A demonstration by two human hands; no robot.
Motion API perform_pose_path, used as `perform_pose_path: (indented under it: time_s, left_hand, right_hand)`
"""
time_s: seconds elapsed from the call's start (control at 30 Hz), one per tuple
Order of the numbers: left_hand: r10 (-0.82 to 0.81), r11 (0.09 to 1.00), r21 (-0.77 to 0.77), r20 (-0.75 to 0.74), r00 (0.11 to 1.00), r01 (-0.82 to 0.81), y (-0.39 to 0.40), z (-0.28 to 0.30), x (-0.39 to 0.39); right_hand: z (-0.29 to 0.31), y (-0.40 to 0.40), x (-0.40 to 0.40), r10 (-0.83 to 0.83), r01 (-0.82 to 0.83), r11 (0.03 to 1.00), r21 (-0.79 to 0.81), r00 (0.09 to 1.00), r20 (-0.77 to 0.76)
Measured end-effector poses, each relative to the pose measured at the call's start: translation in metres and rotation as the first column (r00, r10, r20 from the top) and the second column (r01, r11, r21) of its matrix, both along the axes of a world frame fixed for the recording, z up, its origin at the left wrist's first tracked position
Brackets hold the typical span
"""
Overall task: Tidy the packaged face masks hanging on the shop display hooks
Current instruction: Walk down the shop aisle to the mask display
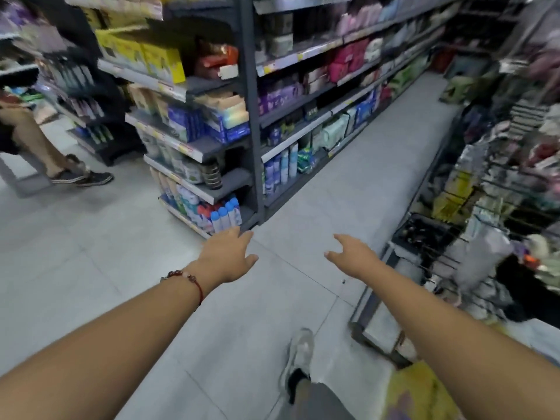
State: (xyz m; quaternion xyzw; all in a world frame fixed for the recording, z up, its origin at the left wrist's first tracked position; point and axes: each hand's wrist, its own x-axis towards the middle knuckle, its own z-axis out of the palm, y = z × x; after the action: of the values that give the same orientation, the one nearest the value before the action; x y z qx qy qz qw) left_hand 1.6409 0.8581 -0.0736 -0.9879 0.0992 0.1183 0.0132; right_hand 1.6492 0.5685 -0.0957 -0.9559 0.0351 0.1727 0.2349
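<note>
Above the floor (91,237), 2 empty hands.

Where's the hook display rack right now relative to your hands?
In the head view the hook display rack stands along the right edge of the aisle, just beyond the empty right hand; the left hand is out over the floor.

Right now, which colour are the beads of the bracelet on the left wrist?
Mostly dark red, with one pale bead, on a red cord: the bracelet shows best in the head view.
</note>
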Motion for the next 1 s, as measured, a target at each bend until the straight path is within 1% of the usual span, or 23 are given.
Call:
perform_pose_path:
  time_s: [0.1,0.17,0.23,0.33,0.43,0.53,0.63,0.83,1.0]
  left_hand:
    - [-0.104,0.994,0.025,-0.004,0.995,0.104,-0.036,-0.012,0.084]
    - [-0.169,0.984,0.056,-0.002,0.986,0.169,-0.065,-0.019,0.153]
    - [-0.198,0.978,0.075,0.024,0.980,0.196,-0.096,-0.020,0.230]
    - [-0.202,0.976,0.100,0.074,0.977,0.194,-0.141,-0.012,0.340]
    - [-0.202,0.973,0.125,0.071,0.977,0.192,-0.180,-0.002,0.429]
    - [-0.234,0.966,0.130,0.068,0.970,0.224,-0.217,0.003,0.498]
    - [-0.262,0.957,0.146,0.076,0.962,0.249,-0.256,0.012,0.568]
    - [-0.335,0.941,0.075,0.099,0.937,0.329,-0.334,0.013,0.725]
    - [-0.446,0.895,0.051,0.111,0.888,0.443,-0.412,0.000,0.880]
  right_hand:
    - [-0.016,-0.031,0.069,-0.076,0.076,0.997,-0.002,0.997,-0.002]
    - [-0.028,-0.053,0.126,-0.118,0.118,0.993,0.014,0.993,0.012]
    - [-0.037,-0.074,0.187,-0.156,0.155,0.988,0.027,0.988,0.020]
    - [-0.040,-0.107,0.279,-0.187,0.187,0.982,0.030,0.982,0.001]
    - [-0.030,-0.141,0.356,-0.201,0.202,0.979,-0.018,0.979,0.029]
    - [-0.009,-0.167,0.420,-0.205,0.209,0.976,-0.054,0.976,0.076]
    - [0.009,-0.194,0.486,-0.210,0.215,0.973,-0.085,0.976,0.064]
    - [0.031,-0.269,0.611,-0.263,0.275,0.954,-0.123,0.959,0.104]
    - [0.029,-0.343,0.743,-0.336,0.347,0.926,-0.152,0.937,0.092]
